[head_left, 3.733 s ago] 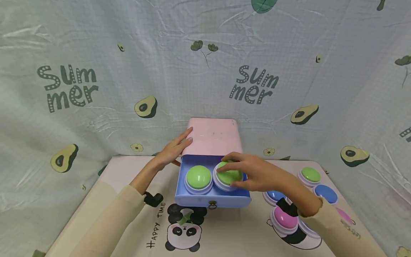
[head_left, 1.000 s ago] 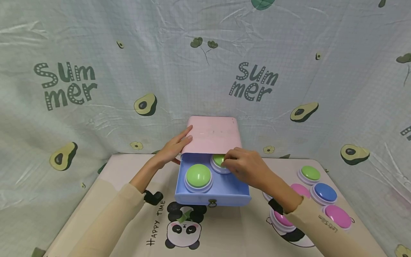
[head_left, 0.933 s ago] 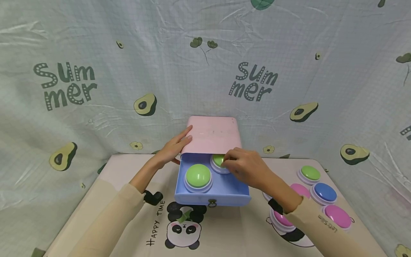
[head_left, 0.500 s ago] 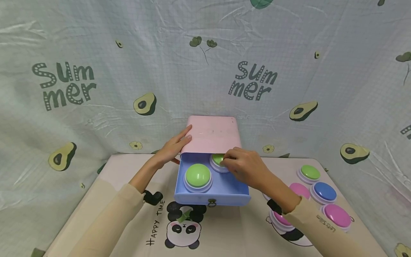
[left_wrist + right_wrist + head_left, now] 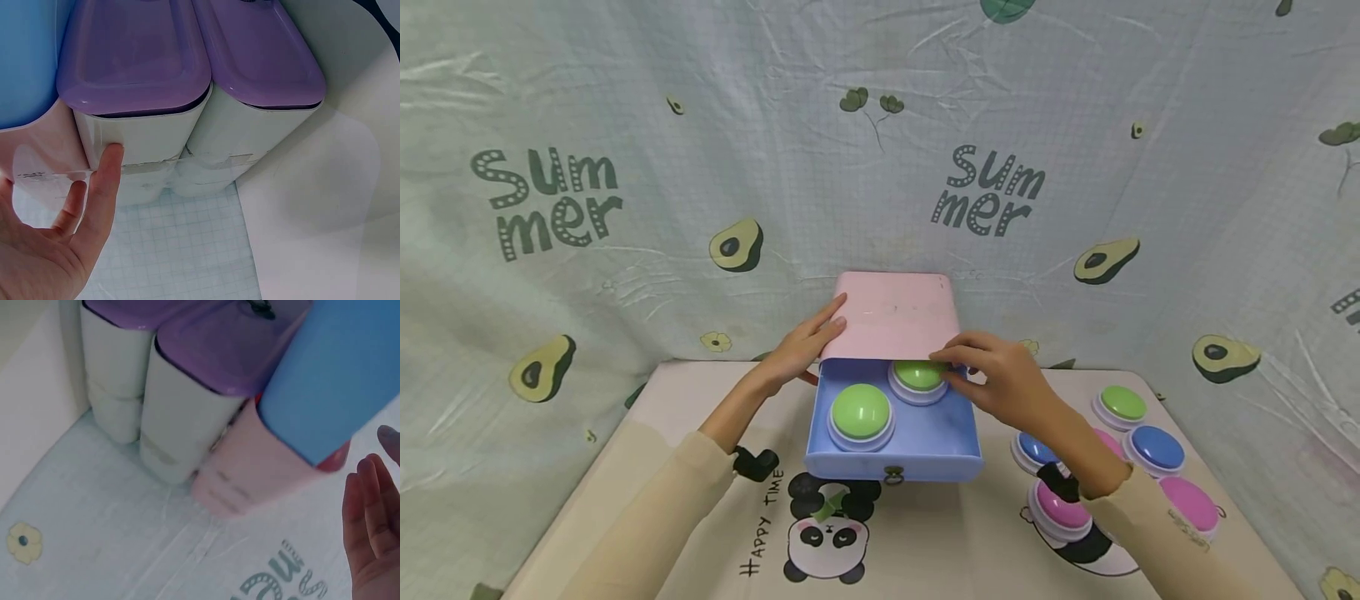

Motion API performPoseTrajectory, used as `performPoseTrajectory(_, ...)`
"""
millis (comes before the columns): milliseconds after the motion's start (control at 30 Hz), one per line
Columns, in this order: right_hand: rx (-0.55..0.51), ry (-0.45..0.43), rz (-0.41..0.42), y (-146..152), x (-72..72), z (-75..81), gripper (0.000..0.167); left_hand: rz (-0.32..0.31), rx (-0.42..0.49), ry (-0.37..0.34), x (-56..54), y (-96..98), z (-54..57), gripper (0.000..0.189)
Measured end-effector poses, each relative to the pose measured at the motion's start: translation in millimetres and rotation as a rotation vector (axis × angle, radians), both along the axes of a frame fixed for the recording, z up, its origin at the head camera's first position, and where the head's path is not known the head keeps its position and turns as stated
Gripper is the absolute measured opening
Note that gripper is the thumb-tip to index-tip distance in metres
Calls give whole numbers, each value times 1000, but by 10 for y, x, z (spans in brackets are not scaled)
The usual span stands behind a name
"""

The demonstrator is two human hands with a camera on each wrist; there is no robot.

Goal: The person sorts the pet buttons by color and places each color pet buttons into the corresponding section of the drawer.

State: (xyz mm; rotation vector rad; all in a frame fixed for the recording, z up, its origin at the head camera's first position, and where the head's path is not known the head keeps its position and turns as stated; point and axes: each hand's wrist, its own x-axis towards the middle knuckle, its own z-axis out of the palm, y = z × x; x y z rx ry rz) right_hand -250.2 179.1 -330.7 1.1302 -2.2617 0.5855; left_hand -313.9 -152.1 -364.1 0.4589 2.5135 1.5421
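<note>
A pink box [image 5: 895,315] stands against the back wall, its blue drawer [image 5: 850,467] pulled out. Two green domed push buttons lie inside: the front-left button [image 5: 861,412] and the rear button [image 5: 919,375], partly under the box's front edge. My left hand [image 5: 801,350] rests its extended fingers along the box's left side. In the left wrist view, its index fingertip is at a white box body [image 5: 144,137]. My right hand [image 5: 1011,379] is just right of the rear button, fingertips by the box's front corner. The right wrist view shows that hand [image 5: 375,531] holding nothing.
More push buttons lie to the right, including a green button [image 5: 1123,403], a blue button [image 5: 1157,448] and pink ones, partly behind my right forearm. Purple drawers [image 5: 225,344] in white bodies stand beside the pink one in the wrist views. A patterned sheet covers the walls.
The rear green button went from the drawer's front right to the back, under the box edge. My right hand has since let go and shifted right. The left hand stays put.
</note>
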Motion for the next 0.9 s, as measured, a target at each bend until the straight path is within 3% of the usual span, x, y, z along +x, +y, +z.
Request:
performPoseTrajectory(233, -129, -51, -78, 402, -152, 15, 37, 5, -8, -1, 11, 3, 8, 63)
performPoseTrajectory(400, -165, -103, -169, 765, -271, -35, 40, 10, -13, -5, 25, 7, 14, 63)
performPoseTrajectory(733, -112, -377, -374, 1510, -503, -276, 46, 6, -12, -3, 35, 7, 22, 63)
performPoseTrajectory(900, -88, -461, -425, 1854, -583, -445, 50, 2, -4, -3, 37, 2, 20, 62)
